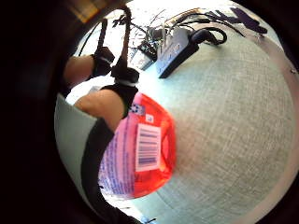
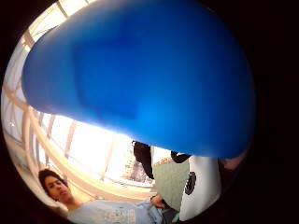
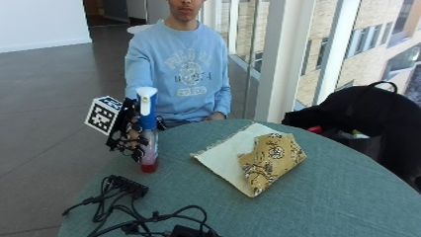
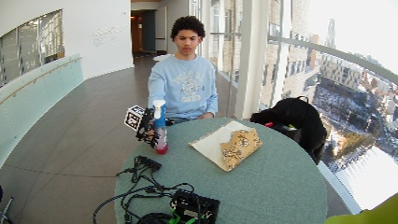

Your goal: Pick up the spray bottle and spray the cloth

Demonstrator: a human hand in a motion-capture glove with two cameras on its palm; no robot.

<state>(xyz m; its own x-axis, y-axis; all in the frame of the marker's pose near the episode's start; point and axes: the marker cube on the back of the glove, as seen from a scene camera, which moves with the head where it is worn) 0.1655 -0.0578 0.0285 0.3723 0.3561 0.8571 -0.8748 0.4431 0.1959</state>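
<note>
green-clothed table (image 3: 342, 197) (round) beside tall windows (image 3: 368, 44).

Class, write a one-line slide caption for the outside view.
Gloved right hand grips an upright spray bottle on the green table, apart from the folded cloth.

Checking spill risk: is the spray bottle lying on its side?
No, the spray bottle stands upright in the gloved right hand.

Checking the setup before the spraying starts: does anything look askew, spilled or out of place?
Only the cloth: one corner is folded over itself, showing the patterned side, so it does not lie flat. The spray bottle stands upright in the right hand, on or just above the table; no spill shows.
</note>
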